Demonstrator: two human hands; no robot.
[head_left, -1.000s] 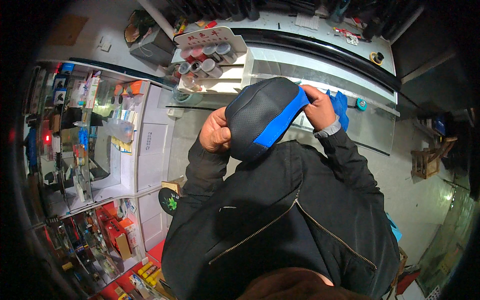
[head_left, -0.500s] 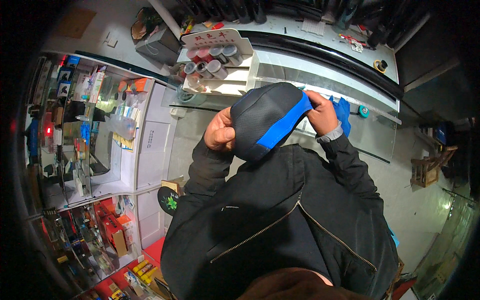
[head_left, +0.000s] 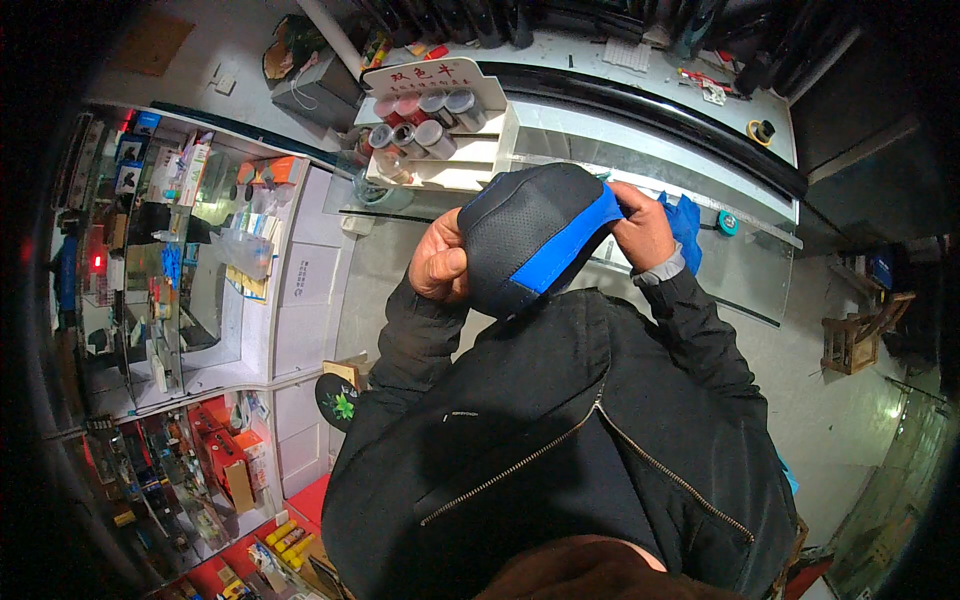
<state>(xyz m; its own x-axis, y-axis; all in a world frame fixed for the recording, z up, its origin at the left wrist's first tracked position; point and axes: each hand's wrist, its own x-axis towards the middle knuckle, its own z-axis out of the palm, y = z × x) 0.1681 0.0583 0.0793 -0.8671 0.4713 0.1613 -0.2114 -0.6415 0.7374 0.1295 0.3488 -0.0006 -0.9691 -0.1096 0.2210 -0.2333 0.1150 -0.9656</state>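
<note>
Your left hand [head_left: 438, 262] and right hand [head_left: 643, 232] flank the oblong black-and-blue padded cover [head_left: 540, 235], frame centre. Upper centre-left stands the stepped white rack [head_left: 490, 135], cylindrical lidded containers [head_left: 436, 138] on it. Upper right: long glossy black bar [head_left: 660, 118]. Left: white glass-shelved cabinet [head_left: 300, 255].

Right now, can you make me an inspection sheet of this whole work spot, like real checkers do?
Surface: glass counter in front of the person.
Job's things: black textured piece with a blue band, held up.
Clutter: jars in a white rack, a crumpled blue thing, a teal roll.
Hands: left hand grips the piece's left side, right hand its blue-banded side.
Cables: perhaps one, a thin pale loop by a grey box.
Surroundings: stocked white cabinet at left, wooden furniture at right.
</note>
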